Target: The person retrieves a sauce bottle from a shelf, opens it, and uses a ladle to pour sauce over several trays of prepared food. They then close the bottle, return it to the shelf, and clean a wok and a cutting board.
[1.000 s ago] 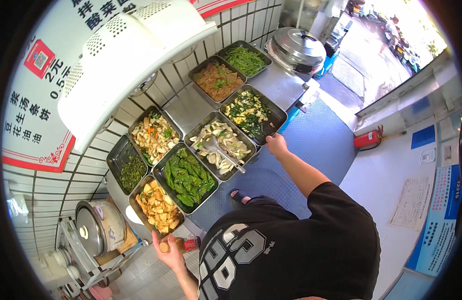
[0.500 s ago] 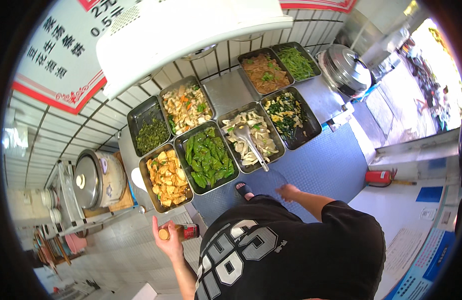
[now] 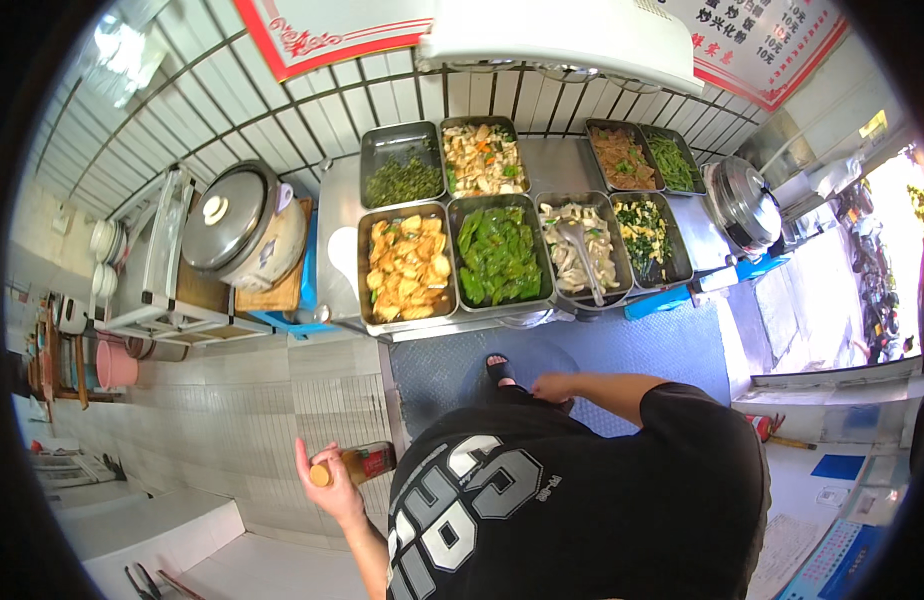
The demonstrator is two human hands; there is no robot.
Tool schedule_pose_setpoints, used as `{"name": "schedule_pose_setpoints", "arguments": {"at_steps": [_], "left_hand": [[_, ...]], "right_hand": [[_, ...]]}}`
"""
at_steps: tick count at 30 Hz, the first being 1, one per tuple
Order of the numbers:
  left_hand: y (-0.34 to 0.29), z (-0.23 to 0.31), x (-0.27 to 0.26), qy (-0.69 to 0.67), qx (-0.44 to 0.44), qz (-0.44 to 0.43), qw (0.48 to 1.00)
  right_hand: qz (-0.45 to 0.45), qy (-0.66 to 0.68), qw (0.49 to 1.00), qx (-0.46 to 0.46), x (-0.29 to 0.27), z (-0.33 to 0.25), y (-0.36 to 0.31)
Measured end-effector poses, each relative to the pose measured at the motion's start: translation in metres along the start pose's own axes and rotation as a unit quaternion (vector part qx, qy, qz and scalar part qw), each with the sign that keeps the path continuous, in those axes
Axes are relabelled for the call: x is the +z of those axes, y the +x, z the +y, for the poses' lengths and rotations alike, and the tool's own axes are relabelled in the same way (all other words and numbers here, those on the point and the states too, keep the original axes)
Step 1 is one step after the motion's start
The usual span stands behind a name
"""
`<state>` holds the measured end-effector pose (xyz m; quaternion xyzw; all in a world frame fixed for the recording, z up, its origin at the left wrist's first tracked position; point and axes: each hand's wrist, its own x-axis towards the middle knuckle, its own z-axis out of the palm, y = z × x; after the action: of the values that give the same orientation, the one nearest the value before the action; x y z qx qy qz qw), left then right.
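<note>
My left hand (image 3: 329,487) grips a small bottle (image 3: 354,464) with an orange cap and amber liquid, held out to my left above the tiled floor. My right hand (image 3: 552,386) hangs low in front of my body with fingers loosely curled and nothing in it. Ahead stands a steel counter (image 3: 336,250) of food trays: yellow tofu pieces (image 3: 408,266), green peppers (image 3: 496,255), pale mushrooms with a serving spoon (image 3: 582,258), and greens with egg (image 3: 642,230).
A large rice cooker (image 3: 240,224) sits on a wooden board left of the counter. A lidded steel pot (image 3: 742,200) stands at the right end. A grey mat (image 3: 622,350) lies underfoot. A pink bucket (image 3: 114,364) and shelf are far left.
My view has swung left, so the counter now sits ahead. My right hand has dropped from the trays to my front. The left hand still holds the bottle.
</note>
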<state>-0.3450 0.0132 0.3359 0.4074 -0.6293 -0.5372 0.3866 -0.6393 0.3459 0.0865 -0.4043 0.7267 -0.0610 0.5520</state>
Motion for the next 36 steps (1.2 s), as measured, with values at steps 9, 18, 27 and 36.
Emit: {"name": "schedule_pose_setpoints", "arguments": {"at_steps": [9,18,27,36], "left_hand": [[-0.008,0.0,-0.155,0.049,-0.009,0.085,0.995],[0.035,0.013,-0.204,0.029,0.018,0.128,0.991],[0.151,0.007,-0.248,0.061,-0.015,0.193,0.979],[0.325,0.153,-0.316,0.074,-0.104,0.318,0.939]], "right_hand": [[0.123,-0.223,0.967,-0.02,-0.036,-0.246,-0.012],[0.143,-0.256,0.95,-0.106,-0.035,-0.411,0.074],[0.092,-0.249,0.96,-0.094,-0.051,-0.51,0.221],[-0.139,-0.321,0.936,-0.047,-0.133,-0.575,0.281]]}}
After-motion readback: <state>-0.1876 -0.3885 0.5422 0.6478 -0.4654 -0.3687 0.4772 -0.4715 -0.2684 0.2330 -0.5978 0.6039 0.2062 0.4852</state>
